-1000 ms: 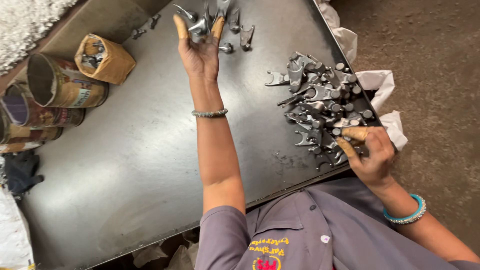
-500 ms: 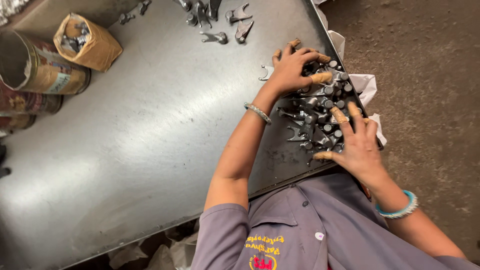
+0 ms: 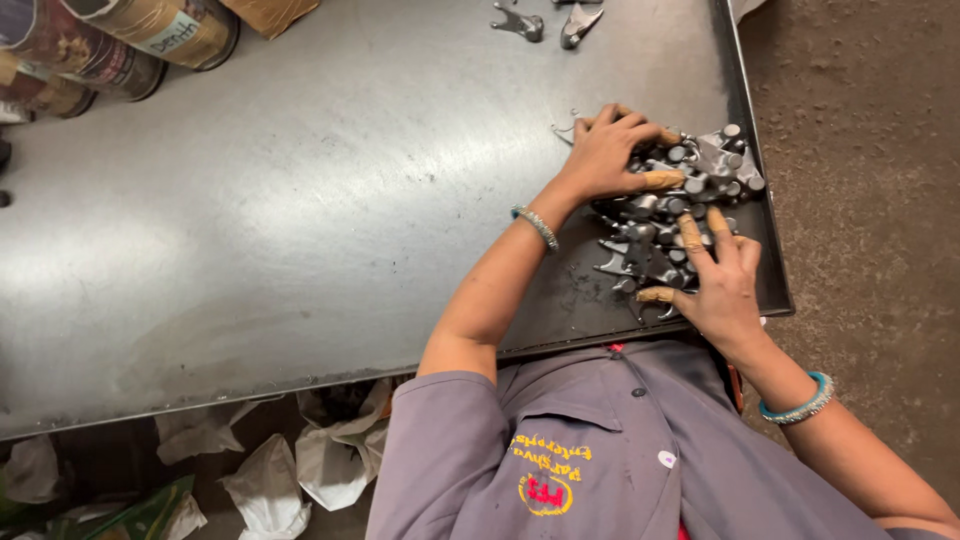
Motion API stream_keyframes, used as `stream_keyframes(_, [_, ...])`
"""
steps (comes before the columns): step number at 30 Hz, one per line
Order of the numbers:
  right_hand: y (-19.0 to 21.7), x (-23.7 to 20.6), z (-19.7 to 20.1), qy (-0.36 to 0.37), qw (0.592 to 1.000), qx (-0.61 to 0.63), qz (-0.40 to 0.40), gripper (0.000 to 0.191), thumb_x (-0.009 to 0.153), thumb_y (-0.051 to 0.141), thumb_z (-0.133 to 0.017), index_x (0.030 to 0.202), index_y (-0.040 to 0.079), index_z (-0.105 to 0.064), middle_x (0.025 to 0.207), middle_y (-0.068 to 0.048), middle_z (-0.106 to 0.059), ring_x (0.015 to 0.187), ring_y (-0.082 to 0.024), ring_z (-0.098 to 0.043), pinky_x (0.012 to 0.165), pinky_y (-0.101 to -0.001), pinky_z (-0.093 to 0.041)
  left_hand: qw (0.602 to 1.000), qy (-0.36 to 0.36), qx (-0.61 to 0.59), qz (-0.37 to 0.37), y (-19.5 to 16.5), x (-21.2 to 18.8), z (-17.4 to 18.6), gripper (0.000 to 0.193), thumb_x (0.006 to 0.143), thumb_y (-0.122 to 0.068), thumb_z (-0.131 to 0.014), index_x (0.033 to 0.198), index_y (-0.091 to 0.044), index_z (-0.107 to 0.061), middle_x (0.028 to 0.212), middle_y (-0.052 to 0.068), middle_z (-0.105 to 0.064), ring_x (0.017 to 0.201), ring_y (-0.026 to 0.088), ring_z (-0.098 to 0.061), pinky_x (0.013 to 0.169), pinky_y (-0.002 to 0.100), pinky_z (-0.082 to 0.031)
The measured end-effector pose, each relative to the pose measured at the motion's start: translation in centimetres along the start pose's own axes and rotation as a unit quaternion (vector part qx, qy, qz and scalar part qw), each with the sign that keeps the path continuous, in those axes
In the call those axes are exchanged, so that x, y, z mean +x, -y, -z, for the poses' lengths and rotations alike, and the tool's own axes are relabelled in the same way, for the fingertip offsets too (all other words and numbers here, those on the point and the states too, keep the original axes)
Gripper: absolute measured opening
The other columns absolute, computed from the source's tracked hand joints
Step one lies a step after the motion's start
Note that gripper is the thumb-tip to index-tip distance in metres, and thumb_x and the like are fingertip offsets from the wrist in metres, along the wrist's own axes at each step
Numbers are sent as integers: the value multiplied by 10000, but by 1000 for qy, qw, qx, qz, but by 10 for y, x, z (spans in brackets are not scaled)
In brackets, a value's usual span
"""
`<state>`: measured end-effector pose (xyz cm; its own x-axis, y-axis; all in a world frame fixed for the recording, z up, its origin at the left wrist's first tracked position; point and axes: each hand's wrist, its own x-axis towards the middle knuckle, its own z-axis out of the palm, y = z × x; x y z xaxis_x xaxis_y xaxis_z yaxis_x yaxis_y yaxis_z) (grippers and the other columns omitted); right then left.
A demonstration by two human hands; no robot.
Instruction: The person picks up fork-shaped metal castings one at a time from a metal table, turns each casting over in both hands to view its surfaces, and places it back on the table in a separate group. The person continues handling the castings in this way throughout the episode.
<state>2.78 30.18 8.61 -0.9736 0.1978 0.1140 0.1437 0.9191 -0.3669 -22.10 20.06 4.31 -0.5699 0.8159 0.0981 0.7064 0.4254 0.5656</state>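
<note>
A heap of small grey cast metal parts (image 3: 690, 190) lies at the right end of a steel table (image 3: 300, 230). My left hand (image 3: 608, 152) rests on the heap's left side, fingers spread over the parts, with tan tape on some fingertips. My right hand (image 3: 720, 280) presses on the heap's near side, fingers apart and also taped. Neither hand has lifted a part clear of the heap. A beaded bracelet circles my left wrist; a turquoise bangle (image 3: 797, 404) circles my right.
A few more metal parts (image 3: 545, 22) lie at the table's far edge. Round tins (image 3: 150, 35) stand at the far left. Crumpled white bags (image 3: 300, 460) lie under the table's near edge. Bare dirt floor (image 3: 870, 150) lies to the right.
My left hand has come back from the far parts to the heap and settled on it. My right hand stayed on the heap's near side. The view has shifted closer.
</note>
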Motion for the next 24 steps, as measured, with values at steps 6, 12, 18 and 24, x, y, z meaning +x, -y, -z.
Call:
stream_keyframes(6, [23,14,-16,21,997,51,60,998,558,312,-937,1474,146,-578,1573,-188,-411,1164,-404,-448,1054,-484,-450,997,-43,-28,64,20,-62,31,463,758,-645,-779,1033,-274,-780,1128,-57,-709,1234,229,-506,1010,573,-319])
stream_keyframes(12, [58,44,-37,79,979,110,153,1035,531,305,-949,1481,216,-550,1571,-179,-388,1146,-418,-437,1046,-502,-446,985,-118,1,123,46,-142,59,325,807,-494,-768,1028,-258,-802,1143,-38,-706,1231,257,-501,1033,528,-313])
stream_keyframes(18, [107,73,-54,110,958,149,220,1030,531,335,-944,1476,249,-544,1562,-175,-390,1140,-424,-439,1039,-498,-451,965,-168,1,202,69,-207,89,288,849,-398,-752,1072,-222,-803,1149,-27,-710,1228,270,-498,1029,530,-302])
stream_keyframes(24, [114,85,-34,121,950,186,218,979,615,416,-943,1493,231,-553,1522,-146,-448,1238,-389,-454,1088,-507,-415,934,-273,94,212,47,-246,116,385,897,-471,-784,1153,-184,-763,1274,29,-687,1344,348,-470,1111,534,-307])
